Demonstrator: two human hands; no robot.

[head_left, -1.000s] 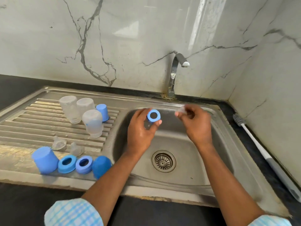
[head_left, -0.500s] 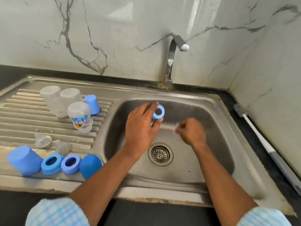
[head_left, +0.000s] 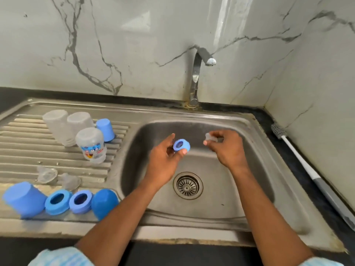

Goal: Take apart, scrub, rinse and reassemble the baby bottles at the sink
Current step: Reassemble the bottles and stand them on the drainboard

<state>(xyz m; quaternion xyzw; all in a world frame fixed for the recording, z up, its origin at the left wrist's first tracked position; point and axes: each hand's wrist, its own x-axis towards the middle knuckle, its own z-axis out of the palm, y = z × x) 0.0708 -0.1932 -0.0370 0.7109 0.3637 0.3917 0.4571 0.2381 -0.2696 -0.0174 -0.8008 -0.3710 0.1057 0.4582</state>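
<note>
Sink; left hand, ring; right hand, teat

Fingers of right hand cover most of small clear silicone teat; visible part blurred, shape unclear. Thumb of left hand hides near rim of blue plastic collar ring. Print on upturned clear plastic bottle too blurred to read. On ribbed steel drainboard, two clear teats smeared, outlines vague. On right counter, white-and-grey bottle brush: handle end cut by right edge. Both pale blue checked sleeves cut by bottom edge.
</note>
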